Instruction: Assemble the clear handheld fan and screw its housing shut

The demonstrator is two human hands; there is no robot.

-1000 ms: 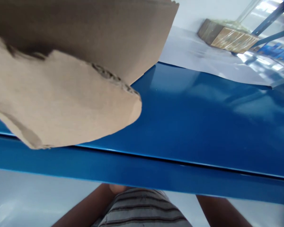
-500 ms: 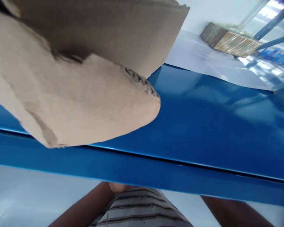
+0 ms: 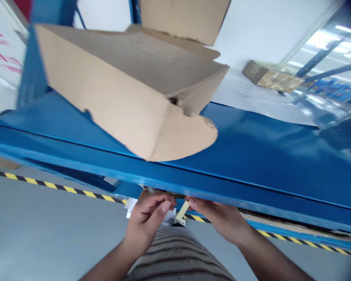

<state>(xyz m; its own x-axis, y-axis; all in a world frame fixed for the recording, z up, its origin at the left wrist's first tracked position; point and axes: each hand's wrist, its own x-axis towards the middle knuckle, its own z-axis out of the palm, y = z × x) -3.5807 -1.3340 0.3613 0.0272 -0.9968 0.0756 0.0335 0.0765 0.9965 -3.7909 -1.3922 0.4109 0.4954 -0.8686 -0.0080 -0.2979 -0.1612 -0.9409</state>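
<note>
My left hand is below the front edge of the blue shelf, its fingers curled and the thumb against them. Whether anything small is between them I cannot make out. Just to the right, my right hand pinches one end of a short pale yellow strip between its fingertips. Above both hands, an open cardboard box stands tilted in the view on the blue shelf, its rounded flap near the shelf's front edge. Neither hand touches the box.
A wrapped carton lies farther back on the right, beyond a white sheet. A blue upright post rises at the left. Black-and-yellow floor tape runs below the shelf. Another cardboard piece stands behind the box.
The box appears smaller and farther off, with more of its inside showing. Both my hands have come into view below the shelf edge, the right one with the pale yellow strip.
</note>
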